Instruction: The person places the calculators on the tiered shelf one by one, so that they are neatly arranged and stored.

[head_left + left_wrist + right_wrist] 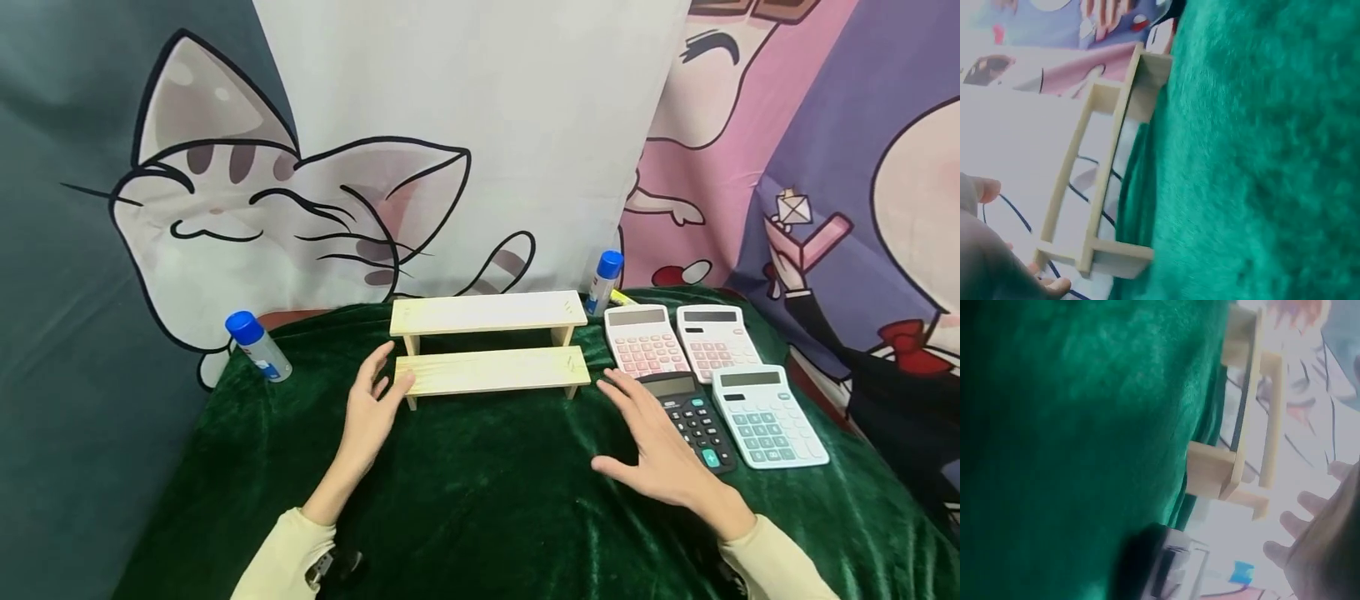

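A blue-capped bottle is placed at ten o'clock from the left hand, whose fingers are loosely spread; contact with the two-tiered wooden stand cannot be told. The stand is set between the hands, at two o'clock from the left and ten o'clock from the right hand, spread and held apart. A black calculator is partly covered by it.

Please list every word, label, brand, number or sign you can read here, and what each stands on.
None can be read for certain.
Two pink-keyed calculators: key marks too small.
Black calculator: keys and print too small.
Blue-keyed calculator: key marks too small.
Left blue-capped bottle: label too small.
Right blue-capped bottle: likewise.
Wooden stand: no legible lettering.
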`<state>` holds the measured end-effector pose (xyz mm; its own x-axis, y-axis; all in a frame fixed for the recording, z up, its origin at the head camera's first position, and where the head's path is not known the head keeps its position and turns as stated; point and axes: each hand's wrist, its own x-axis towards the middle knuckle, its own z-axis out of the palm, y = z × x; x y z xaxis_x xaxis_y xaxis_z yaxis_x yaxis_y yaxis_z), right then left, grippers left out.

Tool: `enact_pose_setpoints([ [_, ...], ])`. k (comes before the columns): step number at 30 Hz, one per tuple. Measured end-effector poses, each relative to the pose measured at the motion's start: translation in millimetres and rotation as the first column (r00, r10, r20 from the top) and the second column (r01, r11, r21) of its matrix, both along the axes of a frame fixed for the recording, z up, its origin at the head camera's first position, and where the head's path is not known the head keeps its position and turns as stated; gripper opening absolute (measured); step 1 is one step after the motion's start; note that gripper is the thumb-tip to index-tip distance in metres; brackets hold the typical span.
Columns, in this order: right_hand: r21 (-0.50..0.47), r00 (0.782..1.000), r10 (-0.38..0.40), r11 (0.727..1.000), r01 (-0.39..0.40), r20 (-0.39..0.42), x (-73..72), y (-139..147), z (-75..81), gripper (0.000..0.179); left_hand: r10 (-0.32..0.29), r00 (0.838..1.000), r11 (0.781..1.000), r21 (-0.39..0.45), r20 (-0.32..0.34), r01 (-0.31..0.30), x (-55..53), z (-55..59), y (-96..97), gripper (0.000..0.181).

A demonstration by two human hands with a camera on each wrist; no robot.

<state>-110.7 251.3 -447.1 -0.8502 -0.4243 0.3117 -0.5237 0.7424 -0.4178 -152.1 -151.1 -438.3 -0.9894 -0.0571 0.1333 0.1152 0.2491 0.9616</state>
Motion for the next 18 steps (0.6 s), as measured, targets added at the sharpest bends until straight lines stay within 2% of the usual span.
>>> enact_pose_setpoints([
  [2,-0.044,0.998,-0.045,0.998,0.047,0.049,-2.6,1,-3.3,0.1,0.059,0.995,0.994,0.092,0.074,-0.066,-5.0,-6.5,-2.8,0.058],
  [4,-0.1,0.991,-0.092,0.99,0.102,0.096,-5.1,3,-5.4,0.099,0.088,0.988,0.98,0.169,0.124,-0.108,-9.1,-14.0,-4.1,0.058],
  [7,-0.228,0.973,-0.152,0.955,0.19,0.175,-7.7,9,-4.6,0.092,0.104,0.98,0.955,0.257,0.168,-0.146,-14.4,-26.2,-3.9,0.056],
  [10,-0.327,0.943,-0.213,0.899,0.292,0.256,-8.9,16,-0.3,0.086,0.113,0.979,0.939,0.303,0.168,-0.161,-19.0,-38.0,-2.9,0.053],
  [13,-0.362,0.912,-0.277,0.852,0.379,0.302,-10.2,24,-0.2,0.084,0.105,0.983,0.936,0.319,0.149,-0.148,-22.5,-48.4,-2.3,0.05],
  [15,-0.358,0.896,-0.325,0.833,0.423,0.302,-10.8,29,-2.1,0.085,0.094,0.987,0.938,0.321,0.129,-0.131,-24.2,-54.3,-2.2,0.048],
  [18,-0.336,0.885,-0.39,0.823,0.459,0.254,-12.8,38,-10.3,0.087,0.085,0.991,0.939,0.323,0.106,-0.115,-25.6,-59.6,-1.3,0.047],
])
